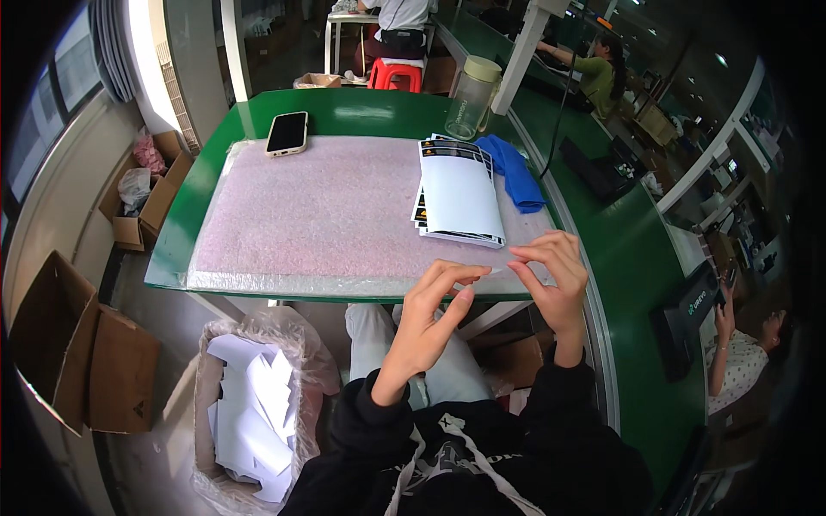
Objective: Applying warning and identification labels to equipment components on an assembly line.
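Note:
Both hands are raised over the near right edge of the table, fingertips facing each other. My left hand (433, 308) has its thumb apart from its bent fingers. My right hand (557, 279) is curved, with a small gap between thumb and forefinger. A faint pale sliver shows between the two hands; I cannot make out what it is or whether a finger touches it. Just beyond them lies a stack of white sheets (461, 196) with black and orange printed edges showing, the top sheet blank side up. A blue cloth (516, 176) lies against its right side.
Pinkish bubble wrap (318, 206) covers the green table (176, 232). A phone (287, 134) and a clear bottle (472, 99) stand toward the back. A plastic-lined box (202, 413) of white paper pieces is at lower left, beside open cartons (56, 335). Other people sit nearby.

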Demonstrator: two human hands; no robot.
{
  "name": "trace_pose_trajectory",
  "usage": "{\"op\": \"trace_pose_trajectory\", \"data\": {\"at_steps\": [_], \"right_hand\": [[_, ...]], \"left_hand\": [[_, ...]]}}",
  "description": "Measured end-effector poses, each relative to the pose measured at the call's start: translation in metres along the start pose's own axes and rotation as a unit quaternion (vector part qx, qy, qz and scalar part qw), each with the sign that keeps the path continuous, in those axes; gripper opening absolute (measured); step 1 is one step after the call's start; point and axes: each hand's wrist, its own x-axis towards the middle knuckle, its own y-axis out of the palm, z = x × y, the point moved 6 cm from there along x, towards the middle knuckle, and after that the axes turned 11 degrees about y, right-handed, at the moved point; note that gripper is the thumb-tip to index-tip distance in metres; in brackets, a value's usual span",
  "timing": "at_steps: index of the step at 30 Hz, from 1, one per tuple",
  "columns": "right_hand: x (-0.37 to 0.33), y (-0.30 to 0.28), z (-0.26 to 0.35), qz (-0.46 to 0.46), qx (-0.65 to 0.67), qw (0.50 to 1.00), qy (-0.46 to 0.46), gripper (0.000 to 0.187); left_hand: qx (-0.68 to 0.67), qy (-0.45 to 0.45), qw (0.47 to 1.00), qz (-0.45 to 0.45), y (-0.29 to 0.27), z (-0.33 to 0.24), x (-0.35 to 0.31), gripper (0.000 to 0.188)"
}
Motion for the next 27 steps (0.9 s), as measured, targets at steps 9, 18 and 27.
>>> {"op": "trace_pose_trajectory", "data": {"at_steps": [9,18,27], "right_hand": [[-0.02,-0.002,-0.018,-0.037,0.042,0.998,0.003,0.018],[0.014,-0.064,-0.087,-0.201,-0.165,0.958,0.121,0.009],[-0.03,-0.113,-0.461,-0.204,-0.152,0.668,0.7,0.067]], "left_hand": [[0.007,-0.007,1.0,0.026,0.021,0.004,0.005,0.033],[0.154,0.014,0.983,-0.102,0.012,-0.004,0.037,0.056],[0.232,0.152,0.96,-0.037,-0.021,0.011,0.159,0.053]]}}
